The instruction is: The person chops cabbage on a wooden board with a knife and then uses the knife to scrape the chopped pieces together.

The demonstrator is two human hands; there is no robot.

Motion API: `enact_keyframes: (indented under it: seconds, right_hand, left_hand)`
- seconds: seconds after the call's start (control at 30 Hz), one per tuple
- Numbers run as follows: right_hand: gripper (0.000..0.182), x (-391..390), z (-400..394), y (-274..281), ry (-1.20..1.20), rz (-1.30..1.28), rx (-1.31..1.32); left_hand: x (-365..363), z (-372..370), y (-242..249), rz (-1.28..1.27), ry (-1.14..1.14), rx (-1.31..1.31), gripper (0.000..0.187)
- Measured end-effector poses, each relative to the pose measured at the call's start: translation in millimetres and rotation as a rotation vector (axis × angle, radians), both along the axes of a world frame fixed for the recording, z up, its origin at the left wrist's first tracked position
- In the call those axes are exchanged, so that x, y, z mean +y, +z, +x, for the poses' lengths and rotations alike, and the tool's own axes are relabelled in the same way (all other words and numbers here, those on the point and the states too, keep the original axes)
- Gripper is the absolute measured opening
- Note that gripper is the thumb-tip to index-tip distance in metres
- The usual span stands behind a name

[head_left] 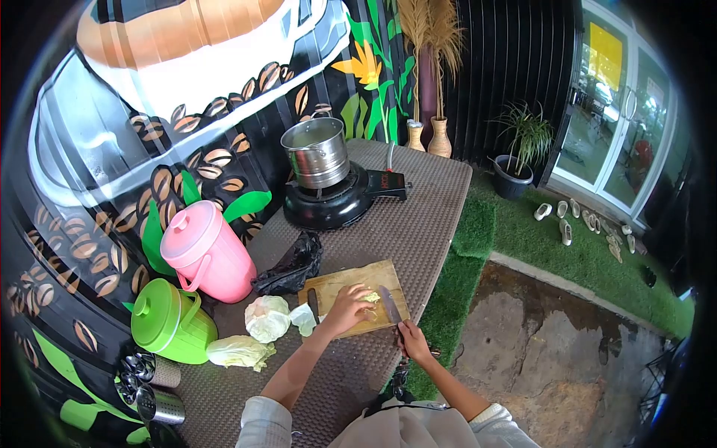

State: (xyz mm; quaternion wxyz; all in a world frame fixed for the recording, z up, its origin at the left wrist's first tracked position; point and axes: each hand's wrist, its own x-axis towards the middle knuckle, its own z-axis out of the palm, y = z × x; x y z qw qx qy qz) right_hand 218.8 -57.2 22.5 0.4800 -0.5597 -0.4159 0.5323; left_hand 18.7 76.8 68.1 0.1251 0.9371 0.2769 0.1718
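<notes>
Cut cabbage [370, 297] is sitting on the right half of the cutting board [337, 285], right at the fingertips of the person's left hand [347, 310], so that's easily the nearer hand. Those fingers are curved over and partly spread, tips toward the blade; honestly can't tell if they're actually pinching the bits or just resting on them. A few pale shreds show below the fingers too.

Right hand [413, 342] is a clearer story: it's closed around the handle of the knife [390, 305], down by the board's near right corner. The blade runs up and a bit left from that fist, long axis pointing away from the body, so the knife passes just to the right of the cabbage bits. Basically the greens lie up and left of the right fist, between the left fingers and the blade. Looks like a slim gap there, though whether the blade touches the board is too hard to call.

Off to the left on the desk [441, 179] there's a pale cabbage head [267, 319], with a longer leafy chunk [240, 352] beside it, both nearer the left hand.
</notes>
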Motion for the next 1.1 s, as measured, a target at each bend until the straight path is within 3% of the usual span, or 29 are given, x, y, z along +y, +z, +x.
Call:
enact_keyframes:
  seconds: [0.33, 0.4, 0.53, 0.6, 0.63, 0.7, 0.77, 0.8, 0.87, 1.0, 1.1]
  right_hand:
    - [0.032, -6.6, 2.7, -2.4, 0.023, 0.023, -0.048]
    - [0.032, -7.4, 0.7, -0.7, 0.029, 0.021, -0.056]
    - [0.032, -6.9, -2.3, 3.0, 0.031, -0.013, -0.053]
    - [0.032, -4.8, -3.0, 3.8, 0.027, -0.009, -0.061]
    - [0.031, -3.2, -2.6, 6.1, 0.015, 0.004, -0.101]
    - [0.031, 1.6, -2.3, -3.0, 0.002, 0.017, -0.142]
    - [0.026, 12.6, -4.8, -32.8, -0.152, 0.304, -0.570]
    - [0.026, 13.1, -6.3, -29.3, -0.151, 0.304, -0.570]
    - [0.031, 12.9, -13.1, -5.7, -0.110, 0.056, -0.790]
    - [0.036, 18.6, -23.1, 9.8, -0.002, 0.007, -0.921]
    - [0.030, 19.0, -29.4, 14.1, -0.021, 0.072, -0.987]
  left_hand:
    - [-20.9, 14.7, -33.2, 0.201, 0.216, -0.169, 0.015]
    - [-23.4, 20.0, -35.4, 0.348, 0.366, -0.158, 0.013]
    - [-20.9, 24.1, -24.2, 0.339, 0.471, -0.208, 0.013]
    - [-17.9, 24.6, -16.3, 0.387, 0.494, -0.202, 0.030]
    - [-10.9, 22.1, -19.7, 0.386, 0.493, -0.202, 0.030]
    - [7.1, 12.9, -28.4, 0.015, 0.281, -0.371, 0.059]
    - [13.8, 4.2, -27.4, -0.042, 0.205, -0.341, 0.065]
    - [16.2, 0.5, -27.3, -0.099, 0.130, -0.312, 0.072]
    - [21.4, -6.5, -33.1, -0.160, 0.123, -0.256, 0.071]
    - [18.3, -6.2, -33.3, -0.261, 0.151, -0.239, 0.067]
    - [8.1, -0.7, -32.5, -0.249, 0.216, -0.276, 0.061]
